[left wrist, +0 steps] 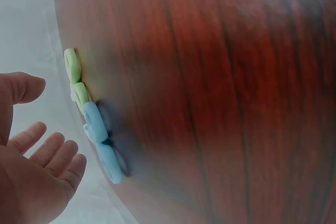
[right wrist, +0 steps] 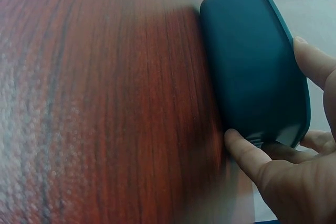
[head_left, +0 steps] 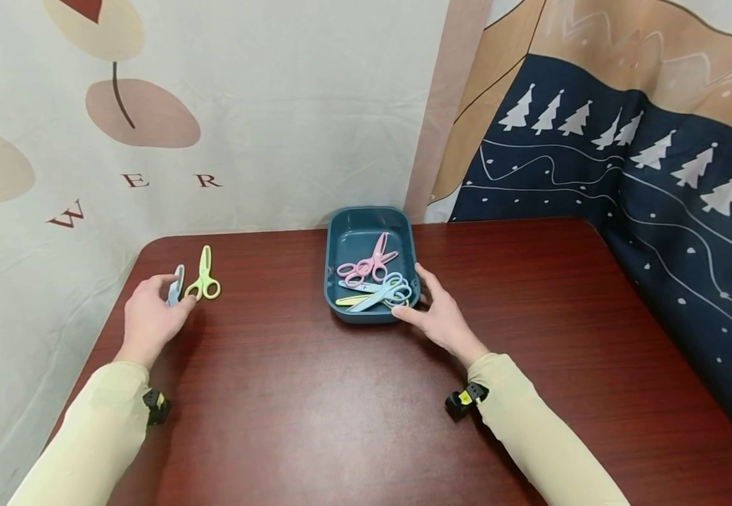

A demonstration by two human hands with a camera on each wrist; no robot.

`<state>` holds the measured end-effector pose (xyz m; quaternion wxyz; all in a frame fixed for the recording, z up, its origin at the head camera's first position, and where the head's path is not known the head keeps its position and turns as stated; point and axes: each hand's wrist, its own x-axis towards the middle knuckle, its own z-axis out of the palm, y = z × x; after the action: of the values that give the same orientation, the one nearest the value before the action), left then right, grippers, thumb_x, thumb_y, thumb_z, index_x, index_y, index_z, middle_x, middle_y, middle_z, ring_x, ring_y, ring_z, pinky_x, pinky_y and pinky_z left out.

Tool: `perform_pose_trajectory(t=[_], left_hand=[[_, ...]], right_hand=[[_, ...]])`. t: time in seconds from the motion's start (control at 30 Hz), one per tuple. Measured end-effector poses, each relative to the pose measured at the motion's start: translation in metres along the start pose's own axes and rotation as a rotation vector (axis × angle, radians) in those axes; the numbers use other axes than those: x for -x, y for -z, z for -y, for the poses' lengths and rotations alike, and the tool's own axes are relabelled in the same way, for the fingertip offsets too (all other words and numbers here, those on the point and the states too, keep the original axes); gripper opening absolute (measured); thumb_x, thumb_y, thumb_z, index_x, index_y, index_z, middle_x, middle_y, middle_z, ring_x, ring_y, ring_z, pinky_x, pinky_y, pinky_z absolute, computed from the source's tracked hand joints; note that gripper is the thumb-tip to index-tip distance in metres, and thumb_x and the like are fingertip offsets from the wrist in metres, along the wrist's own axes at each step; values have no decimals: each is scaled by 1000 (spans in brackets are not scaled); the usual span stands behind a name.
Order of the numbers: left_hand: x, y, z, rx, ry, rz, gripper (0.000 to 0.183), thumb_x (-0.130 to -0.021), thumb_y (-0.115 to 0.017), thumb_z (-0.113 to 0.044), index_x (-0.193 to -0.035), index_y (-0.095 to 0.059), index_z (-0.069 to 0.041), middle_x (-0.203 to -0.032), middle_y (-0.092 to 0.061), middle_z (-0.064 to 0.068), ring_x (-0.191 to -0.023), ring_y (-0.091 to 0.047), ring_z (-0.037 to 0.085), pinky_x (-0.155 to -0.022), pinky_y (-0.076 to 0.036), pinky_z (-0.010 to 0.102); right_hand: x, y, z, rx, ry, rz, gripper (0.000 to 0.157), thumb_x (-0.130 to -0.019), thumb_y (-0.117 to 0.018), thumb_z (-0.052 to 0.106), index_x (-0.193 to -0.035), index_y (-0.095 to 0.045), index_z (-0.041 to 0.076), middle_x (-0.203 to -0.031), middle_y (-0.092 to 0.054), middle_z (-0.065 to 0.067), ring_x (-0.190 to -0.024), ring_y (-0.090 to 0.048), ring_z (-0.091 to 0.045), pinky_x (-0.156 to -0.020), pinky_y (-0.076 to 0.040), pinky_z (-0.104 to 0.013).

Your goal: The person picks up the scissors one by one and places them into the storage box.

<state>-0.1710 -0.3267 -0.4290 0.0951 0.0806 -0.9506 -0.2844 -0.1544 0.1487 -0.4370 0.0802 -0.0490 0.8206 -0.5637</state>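
Note:
My left hand (head_left: 155, 315) hovers with thumb and fingers spread around the light blue scissors (head_left: 176, 284) at the table's left side. In the left wrist view, a gap shows between that hand and the blue scissors' handle loops (left wrist: 100, 129). Right beside them lie light green scissors (head_left: 205, 274), blades pointing away. My right hand (head_left: 439, 316) grips the near right corner of a dark teal plastic bin (head_left: 366, 318), thumb at the rim and fingers along the outer wall (right wrist: 252, 61). Inside the bin are pink scissors (head_left: 373, 263), blue scissors (head_left: 383, 292) and a yellow-green pair, partly covered.
The dark red wood-grain table (head_left: 290, 393) reaches back to a pale printed cloth (head_left: 290, 112). A navy cloth with white trees (head_left: 555, 154) hangs along the right. The bin stands at the table's back edge.

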Motion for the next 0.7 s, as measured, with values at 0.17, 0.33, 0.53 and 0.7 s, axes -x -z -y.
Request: perform_pose_trajectory(t=[0.17,0.33,0.53,0.7], left_hand=[[0,1,4,-3,27,24,58,-95,-68,-22,-137,-51,14,-124,-56,35,-109,-52,48,-93,-41,63],[0,1,10,-9,23,31,56,-94,-68,-21,-134,-52,14,-123,-57,36,-109,-52,48,-94,-40,63],[0,1,15,-19,25,27,53,-94,-68,-19,-132,-54,15,-122,-58,36,-108,-52,49,-93,-39,63],[-1,2,17,-38,35,33,52,-93,-67,-20,-130,-55,15,-121,-59,35,-108,-52,49,-93,-39,62]], right_hand=[[1,0,0,-1,0,2,95,-92,-81,21,-166,-22,15,-161,-39,-13,-140,-51,-35,-98,-56,-46],[0,0,-1,9,1,-1,95,-91,-82,21,-165,-22,15,-161,-39,-14,-140,-51,-35,-103,-53,-49],[0,0,-1,7,3,0,95,-91,-82,21,-165,-22,16,-161,-39,-13,-140,-50,-35,-103,-53,-49],[1,1,0,10,-2,0,95,-91,-82,23,-165,-22,16,-162,-39,-13,-141,-50,-36,-102,-53,-49]])
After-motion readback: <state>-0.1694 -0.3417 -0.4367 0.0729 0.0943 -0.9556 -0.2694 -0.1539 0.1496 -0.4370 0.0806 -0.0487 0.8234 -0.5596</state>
